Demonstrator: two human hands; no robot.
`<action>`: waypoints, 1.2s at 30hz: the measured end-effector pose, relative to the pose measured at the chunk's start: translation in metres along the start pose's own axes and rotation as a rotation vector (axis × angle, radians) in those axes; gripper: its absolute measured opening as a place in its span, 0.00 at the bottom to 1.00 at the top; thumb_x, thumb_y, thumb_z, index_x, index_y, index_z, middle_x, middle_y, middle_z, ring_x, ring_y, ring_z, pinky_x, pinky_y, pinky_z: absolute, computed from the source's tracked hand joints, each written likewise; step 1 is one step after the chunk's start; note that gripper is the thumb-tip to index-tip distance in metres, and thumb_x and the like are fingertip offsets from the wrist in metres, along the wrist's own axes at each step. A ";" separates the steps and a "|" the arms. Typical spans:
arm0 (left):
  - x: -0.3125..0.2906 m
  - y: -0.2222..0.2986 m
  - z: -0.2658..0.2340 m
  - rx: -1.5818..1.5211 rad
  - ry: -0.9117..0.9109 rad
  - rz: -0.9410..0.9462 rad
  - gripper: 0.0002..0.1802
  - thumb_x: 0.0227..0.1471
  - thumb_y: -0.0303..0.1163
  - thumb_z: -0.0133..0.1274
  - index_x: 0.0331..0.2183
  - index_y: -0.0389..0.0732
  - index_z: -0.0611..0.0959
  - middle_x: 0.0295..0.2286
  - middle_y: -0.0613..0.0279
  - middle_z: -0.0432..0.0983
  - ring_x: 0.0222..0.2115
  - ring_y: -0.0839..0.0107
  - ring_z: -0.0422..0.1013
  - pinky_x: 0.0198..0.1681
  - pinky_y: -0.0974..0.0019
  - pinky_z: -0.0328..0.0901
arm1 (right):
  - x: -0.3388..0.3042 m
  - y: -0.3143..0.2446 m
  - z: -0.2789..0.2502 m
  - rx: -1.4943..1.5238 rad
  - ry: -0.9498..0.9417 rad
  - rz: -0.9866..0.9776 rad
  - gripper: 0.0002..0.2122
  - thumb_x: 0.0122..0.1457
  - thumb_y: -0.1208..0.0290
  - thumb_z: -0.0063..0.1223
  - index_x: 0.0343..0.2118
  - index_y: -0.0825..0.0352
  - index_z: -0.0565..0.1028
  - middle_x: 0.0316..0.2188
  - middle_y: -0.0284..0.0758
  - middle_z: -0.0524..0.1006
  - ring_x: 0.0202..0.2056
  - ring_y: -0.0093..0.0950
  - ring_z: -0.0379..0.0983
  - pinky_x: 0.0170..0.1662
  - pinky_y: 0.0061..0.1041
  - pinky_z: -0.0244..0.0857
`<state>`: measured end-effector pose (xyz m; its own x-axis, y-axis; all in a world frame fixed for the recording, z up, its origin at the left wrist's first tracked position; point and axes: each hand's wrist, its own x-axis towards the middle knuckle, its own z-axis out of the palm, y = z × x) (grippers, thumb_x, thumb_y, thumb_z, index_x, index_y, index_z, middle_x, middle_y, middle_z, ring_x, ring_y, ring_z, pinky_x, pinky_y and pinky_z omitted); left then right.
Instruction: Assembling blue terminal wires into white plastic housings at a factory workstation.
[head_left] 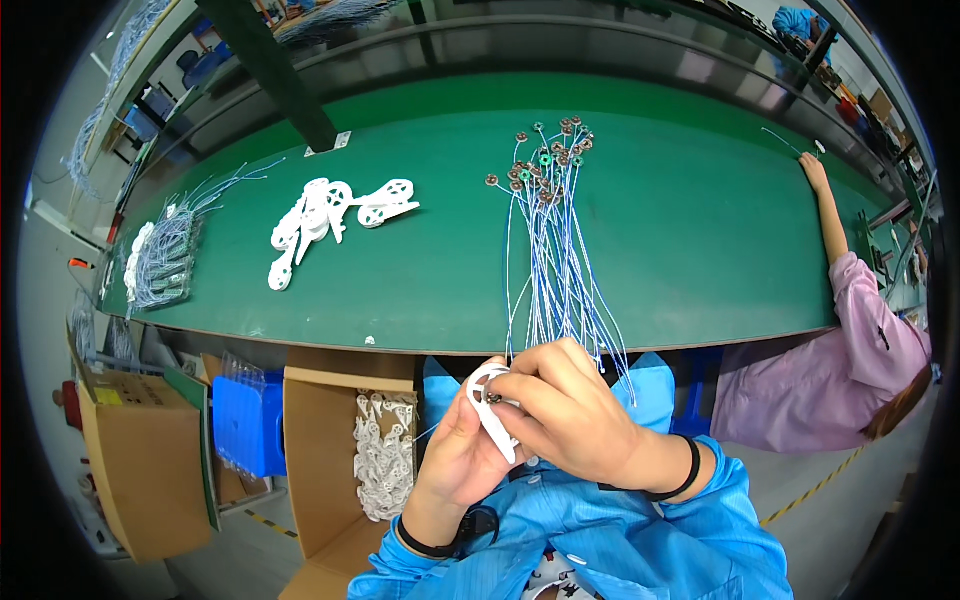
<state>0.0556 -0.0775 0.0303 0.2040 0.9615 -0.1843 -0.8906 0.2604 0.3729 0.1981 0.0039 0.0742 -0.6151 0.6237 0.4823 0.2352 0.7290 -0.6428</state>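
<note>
Green bench [690, 270]: fills the scene's middle; a dark post [268, 78] stands at left rear.
Co-worker [800, 375]: pink clothing, arm over the bench's right end.
Cardboard carton [150, 480]: far left, yellow label [107, 397], its writing too small to read.
Open box [318, 460]: below the bench, white parts [385, 455] heaped inside.
Wire bundle [553, 270]: blue-and-white, beyond the hands.
Right hand [575, 410]: fingertips pinched on the small dark part [494, 398].
Left hand [460, 460]: holding the white housing [494, 430].
White housing: between both hands, before the bench's near edge.

The white piece [497, 432] looks smooth plastic from here, the carton [150, 480] matt cardboard, the shirt [650, 525] cloth, the tabletop [700, 260] smooth.
</note>
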 end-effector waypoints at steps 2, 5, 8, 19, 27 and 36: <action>-0.001 0.001 0.000 -0.007 0.016 -0.026 0.31 0.59 0.47 0.41 0.59 0.46 0.55 0.51 0.59 0.61 0.51 0.64 0.63 0.47 0.52 0.65 | 0.002 0.001 -0.002 -0.020 -0.040 -0.013 0.15 0.44 0.74 0.58 0.37 0.67 0.73 0.33 0.36 0.69 0.35 0.34 0.65 0.39 0.30 0.60; -0.002 -0.001 -0.005 -0.018 0.024 -0.064 0.31 0.59 0.48 0.41 0.58 0.47 0.56 0.50 0.61 0.63 0.48 0.66 0.64 0.44 0.56 0.65 | 0.006 0.002 -0.007 -0.034 -0.078 -0.048 0.15 0.42 0.73 0.58 0.36 0.67 0.73 0.32 0.35 0.69 0.35 0.34 0.66 0.39 0.29 0.61; -0.002 -0.003 -0.008 -0.027 -0.001 -0.069 0.30 0.59 0.48 0.41 0.58 0.47 0.57 0.47 0.63 0.65 0.45 0.70 0.65 0.40 0.61 0.65 | 0.008 0.002 -0.013 -0.037 -0.118 -0.068 0.14 0.43 0.73 0.57 0.35 0.68 0.73 0.31 0.35 0.69 0.34 0.33 0.66 0.39 0.29 0.61; -0.004 -0.002 -0.003 -0.047 0.097 -0.075 0.23 0.60 0.45 0.40 0.54 0.46 0.64 0.41 0.68 0.68 0.34 0.75 0.65 0.34 0.70 0.61 | 0.006 0.009 -0.013 -0.013 -0.213 -0.065 0.09 0.46 0.77 0.57 0.33 0.69 0.75 0.28 0.35 0.72 0.32 0.33 0.67 0.37 0.28 0.63; -0.001 -0.006 -0.002 0.029 0.149 -0.056 0.19 0.61 0.44 0.39 0.49 0.44 0.68 0.32 0.68 0.67 0.28 0.76 0.62 0.28 0.72 0.58 | 0.011 0.018 -0.012 0.045 -0.323 -0.034 0.07 0.49 0.76 0.55 0.33 0.69 0.75 0.27 0.36 0.71 0.33 0.35 0.66 0.38 0.28 0.62; 0.011 -0.006 -0.010 -0.076 0.162 -0.130 0.19 0.62 0.46 0.35 0.45 0.42 0.70 0.31 0.66 0.68 0.25 0.76 0.62 0.24 0.73 0.56 | 0.014 0.022 -0.018 0.018 -0.385 0.022 0.10 0.50 0.75 0.55 0.36 0.69 0.75 0.30 0.38 0.71 0.35 0.36 0.67 0.39 0.29 0.62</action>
<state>0.0590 -0.0696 0.0174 0.2562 0.8921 -0.3723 -0.8905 0.3676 0.2680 0.2082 0.0334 0.0776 -0.8486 0.4849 0.2115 0.2402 0.7094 -0.6626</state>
